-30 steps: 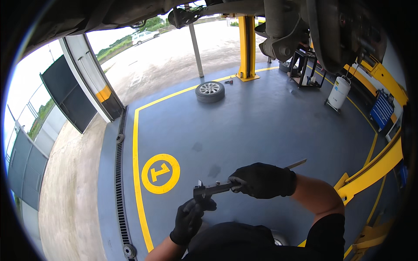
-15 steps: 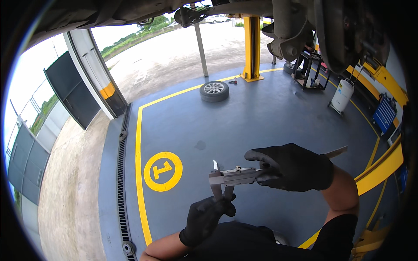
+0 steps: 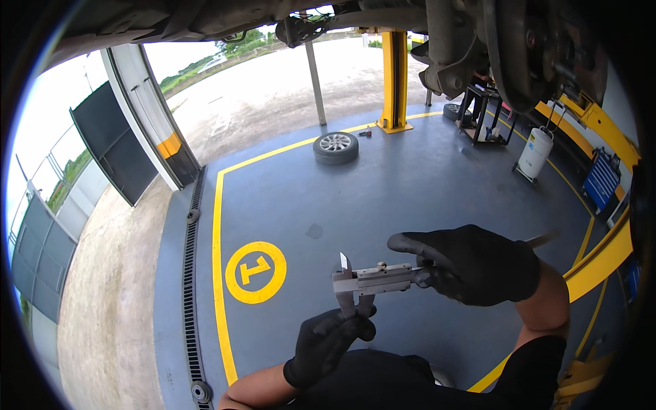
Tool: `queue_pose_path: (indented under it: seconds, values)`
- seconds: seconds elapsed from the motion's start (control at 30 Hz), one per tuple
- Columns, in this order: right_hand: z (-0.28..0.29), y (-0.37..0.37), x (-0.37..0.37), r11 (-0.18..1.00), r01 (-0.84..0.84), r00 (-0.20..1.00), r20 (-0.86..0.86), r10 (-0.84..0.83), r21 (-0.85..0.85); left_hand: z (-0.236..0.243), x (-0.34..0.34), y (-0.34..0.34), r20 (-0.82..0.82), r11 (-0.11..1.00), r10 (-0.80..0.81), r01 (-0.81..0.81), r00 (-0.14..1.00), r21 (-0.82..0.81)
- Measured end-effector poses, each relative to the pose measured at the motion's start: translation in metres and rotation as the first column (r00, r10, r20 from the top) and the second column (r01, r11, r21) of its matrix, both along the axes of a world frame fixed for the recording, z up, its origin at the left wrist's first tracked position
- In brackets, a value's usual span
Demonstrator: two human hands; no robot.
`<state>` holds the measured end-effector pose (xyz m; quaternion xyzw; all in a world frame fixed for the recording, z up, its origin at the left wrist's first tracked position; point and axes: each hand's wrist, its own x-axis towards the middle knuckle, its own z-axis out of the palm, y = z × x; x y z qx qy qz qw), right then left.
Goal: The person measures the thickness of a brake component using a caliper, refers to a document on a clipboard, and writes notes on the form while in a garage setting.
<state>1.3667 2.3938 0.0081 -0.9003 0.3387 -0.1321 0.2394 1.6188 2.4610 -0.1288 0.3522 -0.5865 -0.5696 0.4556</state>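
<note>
A metal vernier caliper [image 3: 383,276] lies nearly level in front of me, jaws to the left. My right hand [image 3: 478,266], in a black glove, is closed round its right part, thumb stretched out along the top. Beyond that hand the end of the caliper's beam [image 3: 543,239] sticks out, blurred. My left hand [image 3: 328,342], also black-gloved, pinches at the tips of the lower jaws from below. A narrow gap shows between those jaws. The fingers cover the tips, so whether a small part sits between them cannot be seen.
Dark vehicle underparts [image 3: 454,55] hang overhead. A wheel [image 3: 336,147] lies flat on the blue floor near a yellow lift post [image 3: 394,82]. At right are a black cart [image 3: 488,113] with a person beside it, a white tank [image 3: 534,154] and a yellow lift arm [image 3: 601,260]. A drain grate [image 3: 189,294] runs at left.
Both hands and the caliper have shifted slightly to the right. The grip of each hand looks the same. Outside, the white vehicle near the lift post has gone from there.
</note>
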Motion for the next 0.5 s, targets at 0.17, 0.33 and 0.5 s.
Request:
queue_pose_path:
  seconds: [0.17, 0.33, 0.5]
  values:
    - [0.0039, 0.0044, 0.0029, 1.000, -0.006, 1.000, 0.002, 0.006, -0.025, -0.0068, 0.0002, 0.0013, -0.040, 0.999, 0.002, -0.003, 0.999, -0.040]
    - [0.0032, 0.0066, 0.0052, 0.999, -0.002, 1.000, 0.026, 0.003, -0.034, -0.0058, 0.0025, 0.0012, 0.030, 0.991, 0.013, -0.009, 0.999, -0.133]
    - [0.0038, 0.0095, 0.0057, 0.996, -0.002, 1.000, 0.000, 0.001, -0.088, -0.0106, 0.0055, -0.0044, 0.031, 0.969, -0.001, 0.009, 1.000, -0.246]
